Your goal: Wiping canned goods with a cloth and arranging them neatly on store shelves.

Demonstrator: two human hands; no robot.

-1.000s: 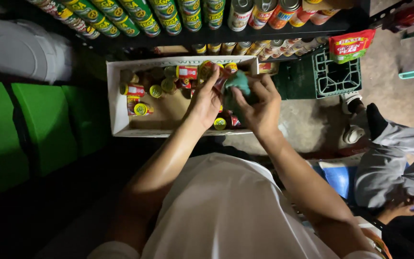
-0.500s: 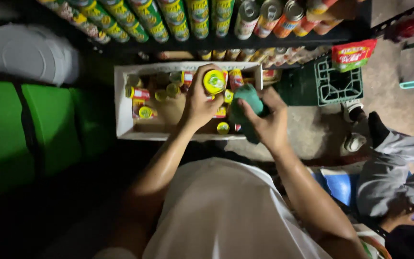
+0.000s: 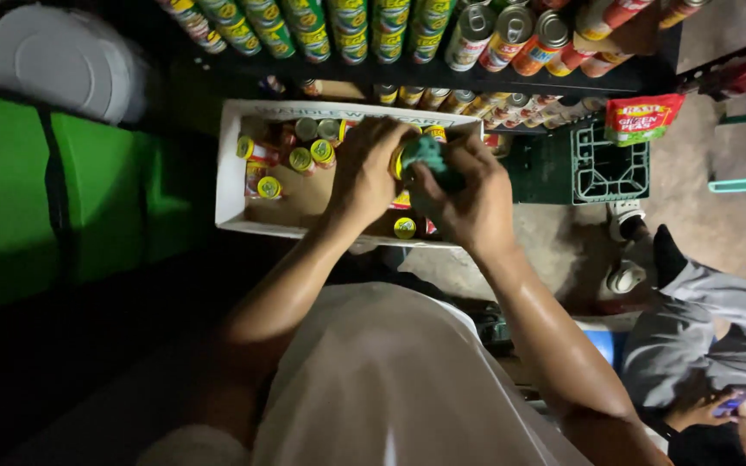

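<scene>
Left hand [image 3: 373, 168] clasps a yellow-lidded can [image 3: 401, 161] over the white box [image 3: 233, 164]; right hand [image 3: 468, 194] grips a green cloth [image 3: 429, 154]; wiping seems best done with the can held steady.

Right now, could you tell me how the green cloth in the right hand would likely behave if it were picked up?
The green cloth is bunched and crumpled under the right hand, so it is probably soft and floppy. It looks light and unlikely to roll. Pressed against the can the left hand holds, it seems to grip, not slip.

Showing glossy metal tins [image 3: 511, 39] w/ shiny paper labels, matt cardboard box [image 3: 233, 177], soft green cloth [image 3: 432, 155] (crumpled), smooth plastic crate [image 3: 610, 164].
</scene>
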